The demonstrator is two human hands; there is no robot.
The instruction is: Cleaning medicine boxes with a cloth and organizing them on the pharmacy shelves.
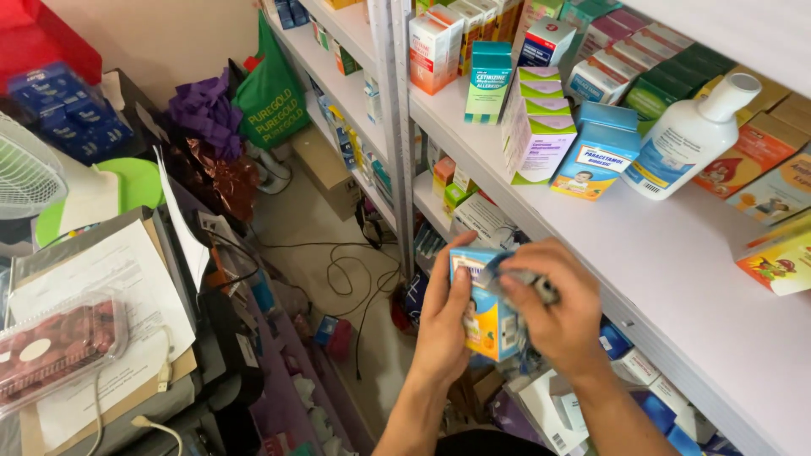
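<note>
You've got both hands together on 1 small blue box (483, 308): left hand (445, 325) gripping its left side, right hand (557, 308) pressing a crumpled cloth (528, 277) onto it. Farther right, a white shelf (676, 270) carries a white bottle (688, 139).

Two bare forearms enter from the bottom edge of the frame, below the white shelf (676, 279). No sleeves, cuffs or gloves cover either arm up to the frame edge. The left hand (443, 325) carries no ring, watch or band on its visible parts. The right hand (564, 312) likewise shows no jewellery or strap. Fingernails appear short and unpainted. A dark garment edge shows between the forearms.
</note>
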